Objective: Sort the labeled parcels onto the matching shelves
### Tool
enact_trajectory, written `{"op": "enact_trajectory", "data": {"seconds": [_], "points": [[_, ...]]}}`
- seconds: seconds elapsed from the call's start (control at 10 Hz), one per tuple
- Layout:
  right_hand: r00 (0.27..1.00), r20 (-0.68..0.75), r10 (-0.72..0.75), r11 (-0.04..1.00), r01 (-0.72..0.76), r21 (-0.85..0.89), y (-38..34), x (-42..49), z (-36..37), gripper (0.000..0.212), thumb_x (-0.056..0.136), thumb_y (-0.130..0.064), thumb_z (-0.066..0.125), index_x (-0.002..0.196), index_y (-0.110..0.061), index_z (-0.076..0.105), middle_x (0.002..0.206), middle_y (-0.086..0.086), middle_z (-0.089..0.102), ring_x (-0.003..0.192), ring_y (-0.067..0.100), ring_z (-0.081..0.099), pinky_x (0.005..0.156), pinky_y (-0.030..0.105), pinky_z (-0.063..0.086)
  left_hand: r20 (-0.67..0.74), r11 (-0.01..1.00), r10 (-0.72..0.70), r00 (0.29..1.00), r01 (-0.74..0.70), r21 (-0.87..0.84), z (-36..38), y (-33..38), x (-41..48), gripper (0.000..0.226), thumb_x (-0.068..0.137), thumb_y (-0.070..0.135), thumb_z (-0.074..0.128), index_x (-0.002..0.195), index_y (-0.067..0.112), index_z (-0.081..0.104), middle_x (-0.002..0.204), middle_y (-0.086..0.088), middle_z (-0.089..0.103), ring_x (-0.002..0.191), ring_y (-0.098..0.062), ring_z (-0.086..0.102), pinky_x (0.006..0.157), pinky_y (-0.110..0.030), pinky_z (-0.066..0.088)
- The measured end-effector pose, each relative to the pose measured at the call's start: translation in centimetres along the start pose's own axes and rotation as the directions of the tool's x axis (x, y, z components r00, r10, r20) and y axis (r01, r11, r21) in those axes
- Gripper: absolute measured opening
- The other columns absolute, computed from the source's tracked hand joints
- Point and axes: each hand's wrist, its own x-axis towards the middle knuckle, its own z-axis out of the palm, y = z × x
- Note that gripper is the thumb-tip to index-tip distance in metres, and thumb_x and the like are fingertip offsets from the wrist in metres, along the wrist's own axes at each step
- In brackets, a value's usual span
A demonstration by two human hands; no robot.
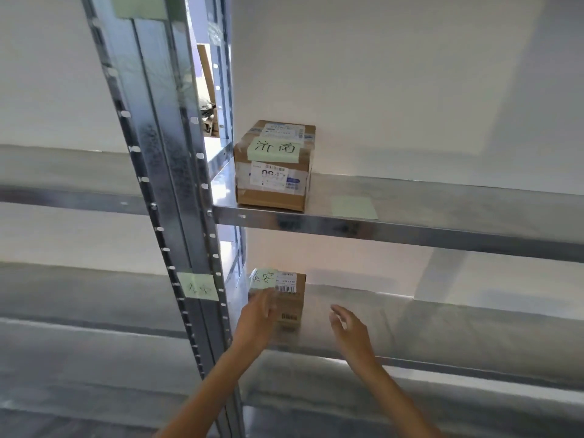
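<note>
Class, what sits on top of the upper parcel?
A green note with handwriting and white shipping labels lie on the upper parcel. The cardboard beneath them is covered.

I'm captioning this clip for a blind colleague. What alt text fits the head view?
Two bare hands reach toward a small cardboard parcel on the lower metal shelf; the left hand touches it, the right hand hovers open beside it. A larger parcel with a green handwritten note sits on the upper shelf.

Left hand (257, 319) touching small parcel (292, 306), right hand (349, 328) apart
</note>
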Motion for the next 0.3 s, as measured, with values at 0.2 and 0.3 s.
{"op": "enact_trajectory", "data": {"seconds": [0.2, 0.3], "points": [[0.992, 0.113, -0.049, 0.999, 0.051, -0.013, 1.8, -7.3, -4.1, 0.039, 0.100, -0.027, 0.040, 0.136, -0.012, 0.047, 0.143, 0.006, 0.048, 0.131, 0.021, 0.046, 0.108, 0.028, 0.033, -0.039, 0.999, 0.039, 0.998, -0.037, 0.035, 1.4, 1.1, -8.5, 0.030, 0.097, 0.015, 0.044, 0.126, 0.019, 0.050, 0.129, -0.003, 0.059, 0.108, -0.013, 0.056, 0.086, -0.018, 0.039], [0.993, 0.100, -0.060, 0.998, 0.060, 0.005, 1.0, -9.8, -5.9, 0.039, 0.101, -0.027, 0.039, 0.136, -0.011, 0.047, 0.143, 0.006, 0.048, 0.130, 0.022, 0.046, 0.109, 0.030, 0.034, -0.064, 0.999, 0.036, 0.997, -0.034, 0.026, 0.8, 3.0, -10.4, 0.029, 0.098, 0.018, 0.043, 0.127, 0.020, 0.048, 0.131, -0.003, 0.058, 0.116, -0.018, 0.055, 0.087, -0.019, 0.039]]}}
